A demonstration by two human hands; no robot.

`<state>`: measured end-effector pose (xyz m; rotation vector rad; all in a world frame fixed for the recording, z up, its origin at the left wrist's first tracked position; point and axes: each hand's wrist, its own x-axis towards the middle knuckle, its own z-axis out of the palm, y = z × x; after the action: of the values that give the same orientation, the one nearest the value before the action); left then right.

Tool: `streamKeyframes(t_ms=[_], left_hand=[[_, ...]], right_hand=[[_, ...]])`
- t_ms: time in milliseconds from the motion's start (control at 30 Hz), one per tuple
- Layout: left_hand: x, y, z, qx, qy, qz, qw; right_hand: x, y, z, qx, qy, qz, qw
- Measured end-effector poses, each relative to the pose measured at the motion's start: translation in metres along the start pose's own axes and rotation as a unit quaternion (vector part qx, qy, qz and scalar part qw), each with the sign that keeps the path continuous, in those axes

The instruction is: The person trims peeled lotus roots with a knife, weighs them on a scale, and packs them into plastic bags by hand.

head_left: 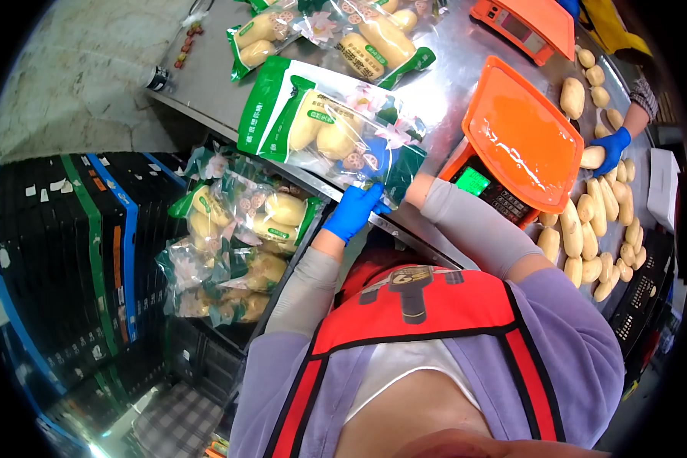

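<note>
A printed clear-and-green plastic bag [271,114] lies on the metal table, with pale lotus root pieces [336,139] inside. My left hand [353,212], in a blue glove, pinches the bag's open edge at the table's front. My right hand [380,159] reaches into the bag's mouth. Its blue glove shows through the film near the lotus root, but its fingers are too unclear to read. Just right of my right forearm stands an orange-topped weighing scale [523,137] with a lit green display [472,181].
Filled lotus root bags [374,42] lie at the table's back, and more fill a crate [244,237] at lower left. Black crates [61,252] are stacked left. Another scale [523,27] stands behind. Loose lotus roots [588,229] lie right, where a co-worker's gloved hand [611,149] holds one.
</note>
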<state>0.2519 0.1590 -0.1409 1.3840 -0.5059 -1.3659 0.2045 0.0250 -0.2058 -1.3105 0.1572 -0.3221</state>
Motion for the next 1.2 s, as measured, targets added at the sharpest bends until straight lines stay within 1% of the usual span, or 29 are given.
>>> streamKeyframes(t_ms=[33, 67, 100, 133, 167, 200, 233, 267, 300, 367, 400, 433, 500, 533, 567, 600, 633, 667, 733, 767, 833, 900, 967, 1000, 1033, 1100, 1167, 1200], left_hand=[[0.001, 0.000, -0.001, -0.001, 0.002, 0.000, 1.000], [0.002, 0.000, -0.001, -0.015, 0.000, -0.013, 1.000], [0.002, 0.000, -0.002, -0.030, -0.003, -0.027, 0.999], [0.001, 0.000, 0.000, -0.052, 0.014, -0.025, 0.998], [0.001, -0.001, 0.001, -0.053, 0.020, -0.025, 0.998], [0.001, -0.003, 0.001, -0.074, 0.015, -0.016, 0.997], [0.002, -0.005, -0.001, -0.093, 0.013, -0.008, 0.996], [0.006, -0.010, -0.002, -0.101, 0.020, -0.003, 0.995], [0.005, -0.006, -0.004, -0.073, 0.021, -0.018, 0.997], [0.003, 0.010, -0.009, -0.011, 0.031, -0.015, 0.999], [0.005, 0.017, -0.015, -0.042, 0.036, -0.008, 0.998], [-0.003, 0.040, -0.013, -0.058, 0.066, 0.015, 0.996], [-0.008, 0.068, -0.026, -0.191, 0.142, 0.067, 0.969], [-0.010, 0.081, -0.035, -0.270, 0.152, 0.108, 0.945], [-0.016, 0.095, -0.042, -0.315, 0.176, 0.138, 0.922], [-0.023, 0.109, -0.049, -0.358, 0.197, 0.170, 0.897], [-0.030, 0.121, -0.057, -0.369, 0.232, 0.192, 0.879], [-0.036, 0.120, -0.074, -0.322, 0.263, 0.210, 0.885], [-0.052, 0.123, -0.105, -0.273, 0.273, 0.240, 0.891], [-0.060, 0.128, -0.116, -0.262, 0.251, 0.257, 0.896], [-0.075, 0.137, -0.138, -0.231, 0.206, 0.293, 0.905], [-0.089, 0.141, -0.161, -0.130, 0.239, 0.270, 0.924], [-0.101, 0.146, -0.173, -0.050, 0.242, 0.262, 0.933], [-0.106, 0.142, -0.188, -0.018, 0.249, 0.246, 0.937], [-0.108, 0.139, -0.196, -0.021, 0.244, 0.259, 0.934], [-0.112, 0.126, -0.204, -0.104, 0.261, 0.244, 0.928], [-0.110, 0.079, -0.233, -0.109, 0.334, 0.228, 0.908], [-0.117, 0.055, -0.247, 0.009, 0.370, 0.145, 0.918]], right_hand=[[0.004, 0.000, 0.001, 0.108, -0.001, 0.023, 0.994], [0.004, -0.002, -0.002, 0.107, -0.004, 0.025, 0.994], [0.003, -0.005, -0.007, -0.126, -0.014, 0.041, 0.991], [0.001, -0.012, -0.012, -0.351, -0.024, 0.052, 0.934], [-0.002, -0.014, -0.016, -0.349, -0.030, 0.051, 0.935], [-0.005, -0.014, -0.021, -0.491, -0.049, -0.080, 0.866], [-0.006, -0.014, -0.025, -0.607, -0.066, -0.213, 0.763], [-0.004, -0.013, -0.026, -0.559, -0.078, -0.130, 0.815], [0.003, 0.017, -0.034, -0.450, -0.064, -0.083, 0.887], [0.004, -0.011, -0.021, -0.438, -0.038, -0.028, 0.898], [0.001, -0.039, -0.014, -0.426, -0.055, -0.097, 0.898], [-0.002, -0.073, -0.002, -0.397, -0.050, -0.109, 0.910], [-0.008, -0.140, 0.023, -0.338, -0.042, -0.135, 0.931], [-0.018, -0.182, 0.041, -0.312, 0.003, -0.092, 0.946], [-0.027, -0.198, 0.045, -0.311, 0.001, -0.093, 0.946], [-0.034, -0.209, 0.046, -0.297, 0.027, -0.171, 0.939], [-0.038, -0.214, 0.045, -0.282, 0.053, -0.247, 0.925], [-0.043, -0.214, 0.044, -0.283, 0.052, -0.249, 0.925], [-0.053, -0.210, 0.036, -0.199, 0.125, -0.132, 0.963], [-0.059, -0.203, 0.031, -0.201, 0.126, -0.134, 0.962], [-0.071, -0.184, 0.019, -0.107, 0.139, -0.020, 0.984], [-0.084, -0.178, 0.012, -0.094, 0.134, -0.010, 0.986], [-0.094, -0.168, 0.007, -0.072, 0.116, 0.026, 0.990], [-0.099, -0.163, 0.006, -0.031, 0.122, 0.050, 0.991], [-0.102, -0.158, 0.004, -0.032, 0.124, 0.049, 0.991], [-0.107, -0.149, 0.000, -0.108, 0.089, 0.063, 0.988], [-0.112, -0.142, 0.001, -0.126, 0.082, 0.052, 0.987], [-0.114, -0.141, 0.002, -0.148, 0.061, 0.068, 0.985]])
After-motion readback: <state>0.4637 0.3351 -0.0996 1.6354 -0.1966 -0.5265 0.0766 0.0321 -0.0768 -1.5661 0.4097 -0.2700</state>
